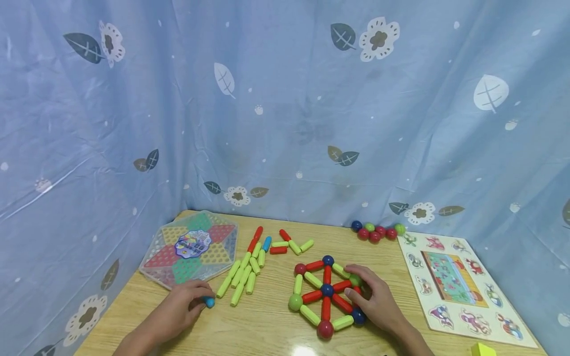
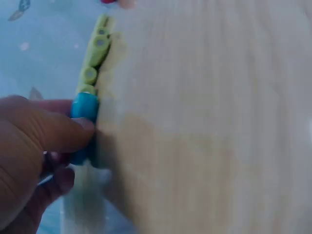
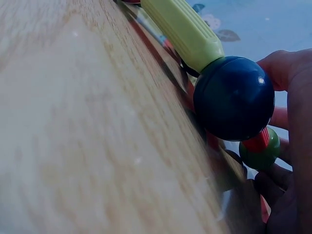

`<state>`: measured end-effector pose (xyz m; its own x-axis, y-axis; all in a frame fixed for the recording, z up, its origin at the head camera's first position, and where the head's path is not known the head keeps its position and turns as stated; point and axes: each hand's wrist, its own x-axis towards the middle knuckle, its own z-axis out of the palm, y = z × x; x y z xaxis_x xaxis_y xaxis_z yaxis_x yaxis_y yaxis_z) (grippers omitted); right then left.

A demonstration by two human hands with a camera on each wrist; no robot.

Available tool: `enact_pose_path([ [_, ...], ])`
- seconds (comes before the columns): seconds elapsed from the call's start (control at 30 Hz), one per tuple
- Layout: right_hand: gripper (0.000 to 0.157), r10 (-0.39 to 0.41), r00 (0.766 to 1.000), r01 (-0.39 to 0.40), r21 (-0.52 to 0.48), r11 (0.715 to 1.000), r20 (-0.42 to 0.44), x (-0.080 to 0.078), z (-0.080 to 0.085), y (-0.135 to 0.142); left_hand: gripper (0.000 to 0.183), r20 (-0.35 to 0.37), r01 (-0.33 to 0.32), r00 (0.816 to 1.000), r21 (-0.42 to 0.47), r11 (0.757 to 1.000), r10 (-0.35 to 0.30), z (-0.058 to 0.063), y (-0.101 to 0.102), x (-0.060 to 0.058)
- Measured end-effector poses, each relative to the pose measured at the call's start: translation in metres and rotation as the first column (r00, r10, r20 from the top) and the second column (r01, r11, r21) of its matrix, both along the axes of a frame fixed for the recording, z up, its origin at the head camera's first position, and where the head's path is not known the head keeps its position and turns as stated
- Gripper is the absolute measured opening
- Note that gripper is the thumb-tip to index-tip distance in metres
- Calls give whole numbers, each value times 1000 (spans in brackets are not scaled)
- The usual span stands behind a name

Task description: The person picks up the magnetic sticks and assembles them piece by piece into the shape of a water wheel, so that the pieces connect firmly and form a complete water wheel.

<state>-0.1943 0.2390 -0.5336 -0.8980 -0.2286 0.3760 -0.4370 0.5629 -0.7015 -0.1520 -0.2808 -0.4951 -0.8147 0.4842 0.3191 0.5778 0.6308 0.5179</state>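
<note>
My left hand pinches a short blue rod between thumb and fingers, low over the table's left part. In the left wrist view the blue rod stands out at the fingertips. To the right lies a six-sided wheel of magnetic rods and balls, with red spokes, mostly light-green rim rods and a dark blue hub ball. My right hand holds its right side, fingers and thumb around the light-green ball. A dark blue ball of the wheel sits beside the thumb in the right wrist view.
Loose light-green rods lie with red ones and another blue one between the wheel and a hexagonal game board. Spare balls cluster at the back. A picture puzzle board lies right, near a yellow block. Blue curtains surround the table.
</note>
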Motion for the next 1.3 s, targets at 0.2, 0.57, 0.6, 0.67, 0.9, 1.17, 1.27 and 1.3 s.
enact_pose_path([
  [0.2, 44, -12, 1000, 12, 15, 1000, 12, -1, 0, 1, 25, 42, -52, 998, 90, 995, 49, 9, 28, -1],
  [0.57, 44, -23, 1000, 22, 36, 999, 12, 0, -2, 0, 30, 357, -51, 921, 506, 861, -156, 7, 175, -35],
  [0.6, 44, -22, 1000, 21, 39, 999, 9, 0, -2, 0, 27, 360, -48, 918, 511, 858, -163, 5, 188, -39],
  [0.67, 44, -18, 1000, 18, 42, 999, 1, 0, -2, -1, 24, 358, -40, 917, 516, 856, -173, 3, 209, -45],
  [0.9, 44, -2, 1000, 3, 38, 999, -24, -1, -2, -4, 14, 344, 5, 915, 508, 861, -208, -1, 251, -56],
  [1.17, 44, -15, 1000, 16, 47, 999, -26, -1, -1, -4, 19, 294, 63, 933, 430, 901, -206, 0, 263, -59],
  [1.27, 44, -10, 1000, 11, 32, 999, -17, -1, -1, -2, 20, 281, 73, 939, 394, 916, -196, -1, 265, -60],
  [1.3, 44, -4, 1000, 4, 17, 1000, -8, -1, -1, -1, 20, 282, 73, 940, 391, 918, -195, -1, 265, -60],
])
